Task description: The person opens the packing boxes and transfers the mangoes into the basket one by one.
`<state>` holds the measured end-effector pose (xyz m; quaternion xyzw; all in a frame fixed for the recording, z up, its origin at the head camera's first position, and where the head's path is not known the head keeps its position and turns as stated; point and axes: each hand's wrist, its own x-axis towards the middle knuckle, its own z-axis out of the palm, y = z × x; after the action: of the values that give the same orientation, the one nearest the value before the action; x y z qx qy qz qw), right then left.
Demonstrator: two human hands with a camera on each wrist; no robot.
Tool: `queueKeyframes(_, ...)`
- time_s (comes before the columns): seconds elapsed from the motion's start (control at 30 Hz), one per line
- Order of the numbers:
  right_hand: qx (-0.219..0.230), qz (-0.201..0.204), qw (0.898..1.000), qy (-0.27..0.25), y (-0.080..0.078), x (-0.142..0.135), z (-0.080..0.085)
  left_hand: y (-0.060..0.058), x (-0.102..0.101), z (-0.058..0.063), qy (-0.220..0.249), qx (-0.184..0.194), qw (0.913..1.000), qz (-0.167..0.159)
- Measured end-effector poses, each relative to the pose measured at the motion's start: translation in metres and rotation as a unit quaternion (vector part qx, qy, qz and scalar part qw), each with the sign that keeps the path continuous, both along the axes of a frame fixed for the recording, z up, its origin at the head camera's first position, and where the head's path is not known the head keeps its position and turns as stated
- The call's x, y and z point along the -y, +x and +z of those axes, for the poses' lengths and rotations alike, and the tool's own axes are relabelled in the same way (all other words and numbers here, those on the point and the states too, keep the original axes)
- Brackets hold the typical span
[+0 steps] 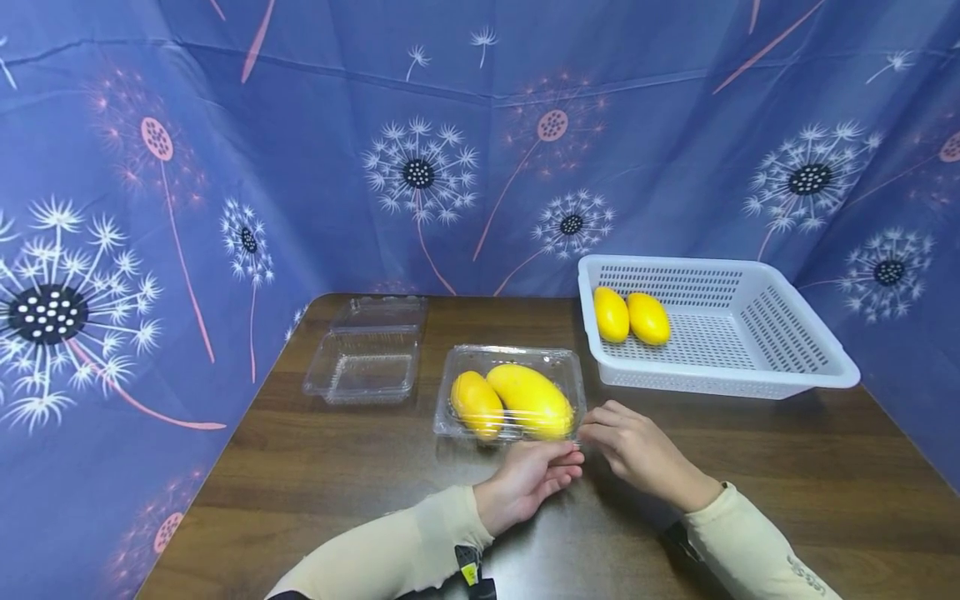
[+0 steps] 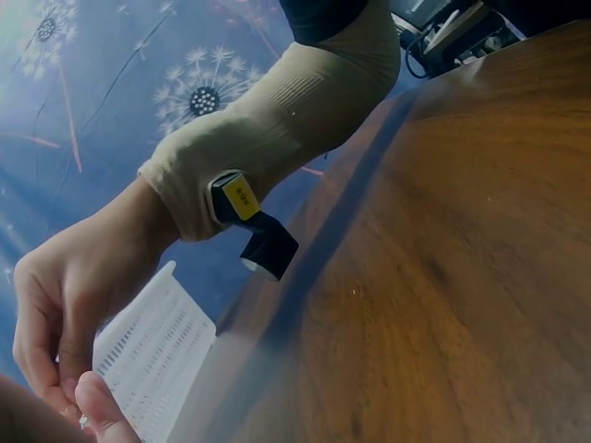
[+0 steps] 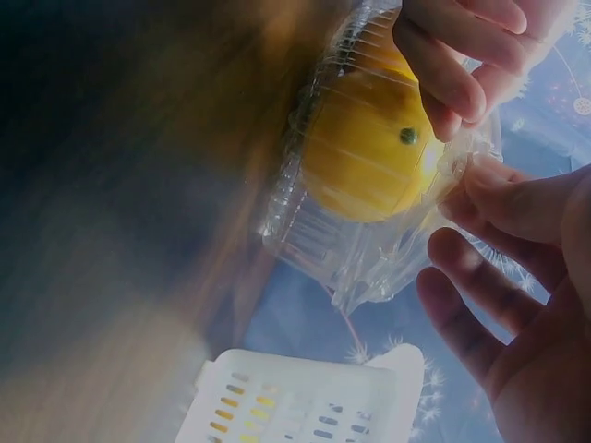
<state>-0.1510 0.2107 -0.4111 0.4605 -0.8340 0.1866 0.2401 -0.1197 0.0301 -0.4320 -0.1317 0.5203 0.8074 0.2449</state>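
Note:
A clear plastic clamshell container (image 1: pixel 468 358), lid down, stands mid-table with two yellow mangoes (image 1: pixel 529 400) inside. At its front right corner my right hand (image 1: pixel 637 450) pinches the rim between thumb and forefinger. In the right wrist view that thumb (image 3: pixel 517 198) lies on the clear corner, while the other fingers are spread loosely. My left hand (image 1: pixel 528 479) is against the container's front edge, palm turned up and fingers loosely bent. Its fingers (image 3: pixel 452 78) show right in front of the mango in the right wrist view. The left wrist view leaves the container out of sight.
Back left on the wooden table (image 1: pixel 300 492) lies another clear clamshell container (image 1: pixel 363 367) with its lid folded back. A white slotted basket (image 1: pixel 720 379) at the back right holds two mangoes (image 1: pixel 630 317) in its left end. Behind the table hangs a blue dandelion-print cloth (image 1: pixel 480 167).

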Motion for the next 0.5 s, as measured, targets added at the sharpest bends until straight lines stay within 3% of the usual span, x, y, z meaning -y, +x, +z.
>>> queueKeyframes(0.5,0.018,-0.001,1.000,0.003,-0.0027,-0.0009,-0.0010,0.0053,-0.0047,0.0017,0.001,-0.012,0.9994,0.032)
